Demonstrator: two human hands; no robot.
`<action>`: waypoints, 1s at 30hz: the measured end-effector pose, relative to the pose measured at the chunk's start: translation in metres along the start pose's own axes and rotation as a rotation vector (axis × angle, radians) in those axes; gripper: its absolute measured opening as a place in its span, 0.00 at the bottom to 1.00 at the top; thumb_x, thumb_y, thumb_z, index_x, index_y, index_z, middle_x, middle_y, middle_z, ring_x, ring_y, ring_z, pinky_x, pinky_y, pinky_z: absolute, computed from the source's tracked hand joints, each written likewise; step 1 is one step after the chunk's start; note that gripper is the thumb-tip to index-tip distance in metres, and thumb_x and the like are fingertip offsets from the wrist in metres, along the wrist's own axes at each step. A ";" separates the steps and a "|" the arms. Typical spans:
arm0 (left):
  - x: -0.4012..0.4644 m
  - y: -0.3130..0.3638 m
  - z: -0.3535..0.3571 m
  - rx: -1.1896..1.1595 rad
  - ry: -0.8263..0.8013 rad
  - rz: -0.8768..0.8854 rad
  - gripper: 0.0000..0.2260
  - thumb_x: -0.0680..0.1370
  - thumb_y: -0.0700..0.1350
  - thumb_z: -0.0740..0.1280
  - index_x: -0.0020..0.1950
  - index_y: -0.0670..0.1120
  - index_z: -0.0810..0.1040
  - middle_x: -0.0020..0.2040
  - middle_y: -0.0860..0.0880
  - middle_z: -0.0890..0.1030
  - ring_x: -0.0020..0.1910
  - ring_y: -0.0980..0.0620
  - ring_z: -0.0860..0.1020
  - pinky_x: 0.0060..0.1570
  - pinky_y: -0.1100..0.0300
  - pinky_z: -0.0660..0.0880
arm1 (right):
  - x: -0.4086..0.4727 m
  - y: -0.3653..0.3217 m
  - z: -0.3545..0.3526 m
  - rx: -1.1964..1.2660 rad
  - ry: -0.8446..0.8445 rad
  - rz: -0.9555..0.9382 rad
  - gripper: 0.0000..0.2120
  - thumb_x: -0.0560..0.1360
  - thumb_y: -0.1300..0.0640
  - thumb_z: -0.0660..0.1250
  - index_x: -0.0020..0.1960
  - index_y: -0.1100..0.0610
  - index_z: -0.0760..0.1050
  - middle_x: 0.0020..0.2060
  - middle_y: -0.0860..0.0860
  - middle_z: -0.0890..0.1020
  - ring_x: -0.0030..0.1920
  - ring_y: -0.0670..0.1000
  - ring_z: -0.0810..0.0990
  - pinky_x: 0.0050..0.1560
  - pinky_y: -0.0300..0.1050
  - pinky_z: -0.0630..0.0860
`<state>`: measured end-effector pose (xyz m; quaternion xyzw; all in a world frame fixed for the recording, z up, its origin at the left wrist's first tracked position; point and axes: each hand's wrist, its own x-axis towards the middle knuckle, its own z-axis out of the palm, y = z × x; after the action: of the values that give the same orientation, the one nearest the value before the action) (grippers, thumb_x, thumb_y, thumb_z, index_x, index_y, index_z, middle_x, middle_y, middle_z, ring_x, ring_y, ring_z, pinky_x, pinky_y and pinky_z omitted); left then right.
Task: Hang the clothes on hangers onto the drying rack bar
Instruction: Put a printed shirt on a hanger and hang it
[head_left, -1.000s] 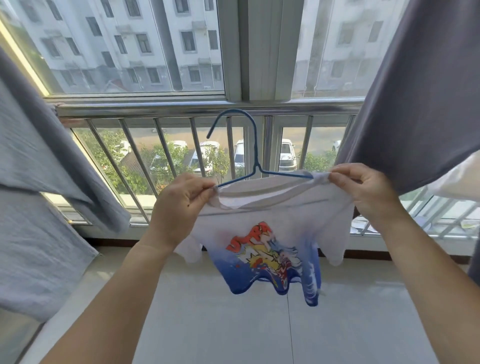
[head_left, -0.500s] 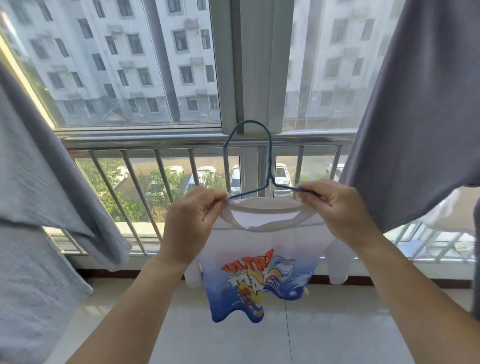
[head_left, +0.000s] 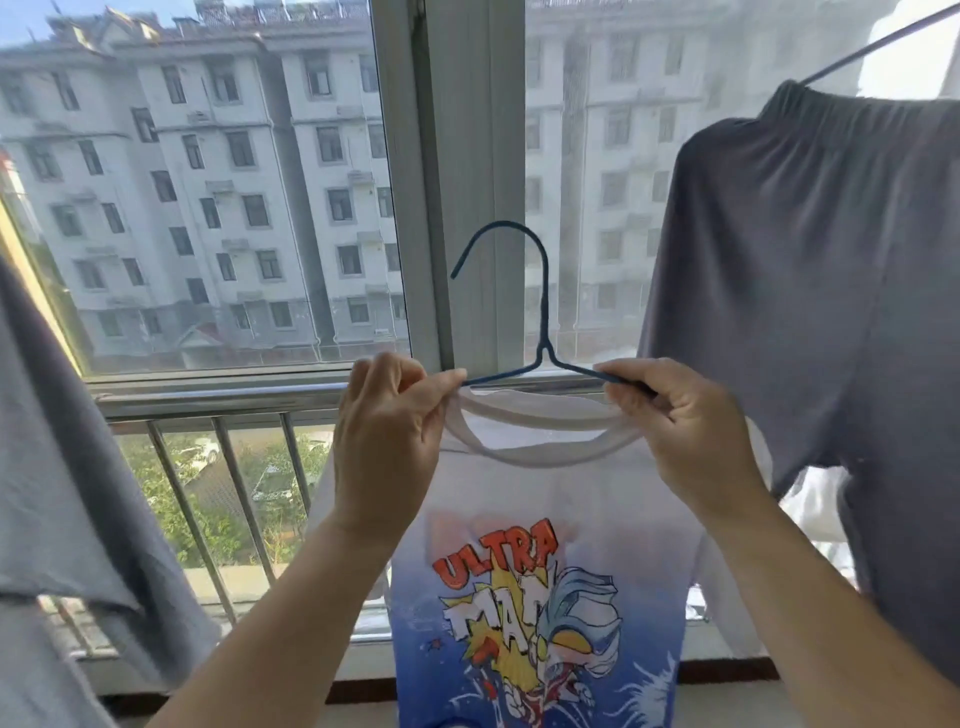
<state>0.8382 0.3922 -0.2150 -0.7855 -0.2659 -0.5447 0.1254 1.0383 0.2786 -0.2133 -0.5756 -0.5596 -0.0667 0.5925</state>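
The small printed shirt (head_left: 540, 597), likely light and limp, droops from a thin blue hanger (head_left: 543, 332) between both hands. Left hand (head_left: 387, 441) and right hand (head_left: 685, 431) each pinch collar against wire; the stiff hook above looks the better hold.

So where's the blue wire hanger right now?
In the head view, the blue wire hanger is at centre, in front of the grey window frame. The left hand and right hand pinch its arms at the white cartoon T-shirt collar.
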 end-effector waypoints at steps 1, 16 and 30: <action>0.008 0.003 0.000 -0.018 0.007 0.007 0.10 0.73 0.43 0.67 0.53 0.42 0.81 0.38 0.45 0.73 0.40 0.52 0.69 0.38 0.64 0.67 | 0.004 -0.004 -0.004 0.004 0.020 -0.001 0.10 0.72 0.55 0.67 0.51 0.44 0.80 0.43 0.36 0.81 0.45 0.41 0.80 0.49 0.39 0.76; 0.092 0.049 0.011 -0.054 0.167 0.134 0.17 0.75 0.46 0.57 0.64 0.51 0.67 0.55 0.41 0.74 0.54 0.47 0.69 0.48 0.49 0.76 | 0.056 -0.062 -0.064 0.101 0.261 -0.066 0.14 0.73 0.62 0.69 0.47 0.41 0.80 0.41 0.40 0.83 0.42 0.38 0.80 0.44 0.29 0.74; 0.174 0.075 0.007 -0.006 0.133 0.136 0.29 0.70 0.41 0.70 0.69 0.48 0.64 0.64 0.40 0.72 0.61 0.40 0.72 0.55 0.48 0.71 | 0.108 -0.094 -0.077 0.022 0.426 -0.068 0.15 0.74 0.58 0.67 0.39 0.36 0.77 0.38 0.31 0.81 0.41 0.34 0.79 0.44 0.33 0.73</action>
<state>0.9309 0.3822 -0.0502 -0.7643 -0.2014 -0.5865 0.1768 1.0548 0.2508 -0.0542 -0.5230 -0.4414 -0.2006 0.7010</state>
